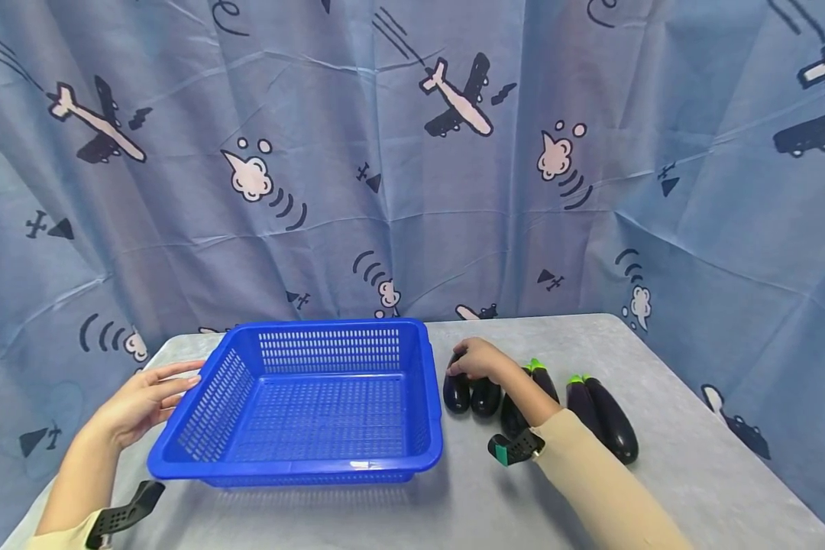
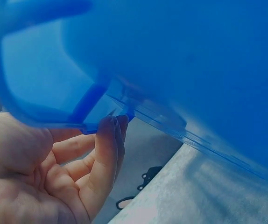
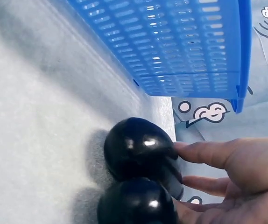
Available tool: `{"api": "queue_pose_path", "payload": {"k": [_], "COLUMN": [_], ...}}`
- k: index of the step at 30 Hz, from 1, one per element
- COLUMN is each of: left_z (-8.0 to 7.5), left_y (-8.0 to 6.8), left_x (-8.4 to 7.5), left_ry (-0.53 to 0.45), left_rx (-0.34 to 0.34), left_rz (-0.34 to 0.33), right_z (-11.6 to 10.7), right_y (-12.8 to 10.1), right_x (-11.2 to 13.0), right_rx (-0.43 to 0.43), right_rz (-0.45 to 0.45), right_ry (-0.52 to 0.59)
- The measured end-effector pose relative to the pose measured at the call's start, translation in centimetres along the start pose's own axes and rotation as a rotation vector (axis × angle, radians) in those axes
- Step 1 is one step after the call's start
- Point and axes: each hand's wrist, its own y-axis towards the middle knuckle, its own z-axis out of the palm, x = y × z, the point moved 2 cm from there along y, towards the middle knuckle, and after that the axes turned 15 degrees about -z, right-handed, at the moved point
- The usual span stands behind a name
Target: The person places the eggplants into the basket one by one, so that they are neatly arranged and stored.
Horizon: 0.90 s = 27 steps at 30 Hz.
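Observation:
A blue plastic basket (image 1: 296,467) with slotted walls stands on the table, with nothing in it. My left hand (image 1: 140,401) is at its left side, fingers extended and fingertips touching the rim; in the left wrist view the left hand (image 2: 73,168) shows its palm under the rim. Right of the basket, my right hand (image 1: 477,359) grips the upper end of the leftmost dark eggplant (image 1: 457,396). In the right wrist view, thumb and fingers are on either side of that eggplant (image 3: 134,144), which lies on the table. A second eggplant (image 1: 486,399) lies close beside it.
More eggplants with green stems lie in pairs further right: one pair (image 1: 512,412) partly behind the right forearm, another pair (image 1: 615,424) beyond it. The grey table (image 1: 687,451) ends at a blue curtain (image 1: 385,176) printed with planes.

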Motion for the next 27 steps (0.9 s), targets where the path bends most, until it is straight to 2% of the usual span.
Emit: {"api": "queue_pose_path", "payload": {"k": [6,13,27], "left_z": [0.1,0.1,0.1], "left_y": [0.0,-0.1,-0.1], "left_x": [0.0,-0.2,-0.1], "left_ry": [-0.010,-0.014,-0.017], "left_rx": [0.010,0.002,0.016], "left_rz": [-0.005,-0.004,0.003], "right_z": [-0.2,-0.2,-0.2], "right_y": [0.5,0.9,0.8], "right_x": [-0.5,-0.5,-1.1], "right_rx": [0.034,0.078,0.035], "right_rz": [0.037,-0.002,0.008], "right_ry": [0.009,-0.009,0.218]}}
